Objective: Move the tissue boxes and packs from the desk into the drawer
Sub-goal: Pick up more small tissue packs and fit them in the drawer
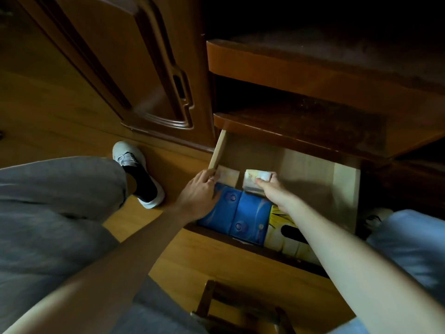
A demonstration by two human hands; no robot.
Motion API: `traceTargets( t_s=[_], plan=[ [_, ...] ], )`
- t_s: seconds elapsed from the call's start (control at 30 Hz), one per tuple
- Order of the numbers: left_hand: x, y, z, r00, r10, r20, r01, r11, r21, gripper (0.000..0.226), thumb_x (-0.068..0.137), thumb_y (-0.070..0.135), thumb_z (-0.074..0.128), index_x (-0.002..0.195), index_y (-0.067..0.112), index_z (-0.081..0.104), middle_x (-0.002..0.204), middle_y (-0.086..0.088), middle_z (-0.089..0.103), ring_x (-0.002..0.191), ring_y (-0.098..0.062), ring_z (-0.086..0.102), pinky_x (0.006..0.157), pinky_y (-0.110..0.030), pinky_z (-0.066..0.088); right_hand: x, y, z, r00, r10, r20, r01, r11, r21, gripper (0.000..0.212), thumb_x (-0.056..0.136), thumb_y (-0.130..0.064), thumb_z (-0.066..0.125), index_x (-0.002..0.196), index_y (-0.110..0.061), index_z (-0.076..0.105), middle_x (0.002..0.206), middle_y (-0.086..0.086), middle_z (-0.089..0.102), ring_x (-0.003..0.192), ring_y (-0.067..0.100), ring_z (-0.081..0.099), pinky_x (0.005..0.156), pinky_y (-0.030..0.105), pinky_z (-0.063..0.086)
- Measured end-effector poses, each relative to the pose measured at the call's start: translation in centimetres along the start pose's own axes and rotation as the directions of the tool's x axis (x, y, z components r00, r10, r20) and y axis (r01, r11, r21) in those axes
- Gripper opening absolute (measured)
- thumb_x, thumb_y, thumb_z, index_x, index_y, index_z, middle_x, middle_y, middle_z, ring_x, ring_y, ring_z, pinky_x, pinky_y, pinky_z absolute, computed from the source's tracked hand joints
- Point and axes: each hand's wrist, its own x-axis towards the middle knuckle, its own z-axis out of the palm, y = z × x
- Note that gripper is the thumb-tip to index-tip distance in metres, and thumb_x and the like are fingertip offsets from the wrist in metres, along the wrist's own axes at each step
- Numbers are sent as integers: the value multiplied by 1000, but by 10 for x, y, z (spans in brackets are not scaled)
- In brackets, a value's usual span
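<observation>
Pretty dim shot overall. The upper shelves are lost in near-black shadow, while the drawer and floor are lit warmly. Both hands are smeared by motion blur, and straight edges get bent by wide-angle distortion.

Dim room, wooden floor

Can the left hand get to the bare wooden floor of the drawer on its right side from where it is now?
Probably not directly: the right hand, gripping a pale tissue pack, and its forearm lie across the path. The left hand holds another pale pack at the drawer's left wall.
</observation>
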Motion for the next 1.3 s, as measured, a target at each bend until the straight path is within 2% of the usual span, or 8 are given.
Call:
traceTargets(
  t_s=[0.2,0.53,0.67,0.83,0.93,1.07,1.2,1.3],
  plan=[
    [4,1,6,999,31,-13,-30,999,45,52,102,30,51,151,16,39,158,-3,31,149,-24,21,118,-40,31,24,2,18,984,84,159,-52,979,-196,75,110,-49,27,161,-16,-17,172,12,-6,157,34,7,126,52,10],
    [13,7,7,999,-3,-46,6,998,70,51,98,33,56,146,17,47,152,-2,40,144,-25,26,115,-40,33,38,8,17,999,-12,52,22,984,-177,79,106,-25,54,164,-10,2,170,16,12,154,34,20,125,51,21],
    [16,8,6,983,176,-60,-145,927,346,48,97,33,53,142,16,55,156,-7,40,150,-29,23,124,-50,15,40,7,27,999,-36,39,46,954,-296,68,109,-18,44,163,-3,5,170,17,11,156,32,18,126,44,18],
    [57,31,14,971,184,156,-230,900,371,75,96,28,58,159,12,20,168,-7,13,155,-25,5,125,-41,3,39,6,22,998,-49,30,55,964,-259,67,107,-25,51,161,-6,16,166,15,25,148,32,34,116,39,31],
    [79,40,20,966,51,255,-139,929,342,78,93,21,66,157,12,23,164,-10,23,149,-30,26,120,-41,25,39,6,15,998,-55,42,64,964,-257,61,109,-24,46,161,-4,22,164,17,30,147,33,36,114,38,34],
    [89,40,28,962,-42,269,-74,911,406,42,95,14,63,136,16,51,136,-8,60,124,-28,58,103,-43,47,39,12,10,993,-90,70,105,958,-266,56,111,-31,40,157,-1,30,161,19,36,147,33,37,118,41,31],
    [96,40,29,965,-72,251,-45,901,431,22,100,16,57,120,20,62,121,-3,69,111,-24,66,93,-40,53,39,14,6,986,-115,124,146,949,-280,55,111,-33,39,157,-4,32,159,18,39,145,32,40,118,44,33],
    [98,37,33,971,-53,234,-51,906,419,28,99,19,59,127,20,58,129,-4,64,118,-24,60,99,-40,49,38,13,3,979,-153,132,192,908,-373,54,112,-39,33,159,-13,32,165,16,30,154,31,23,121,44,23]
  ],
)
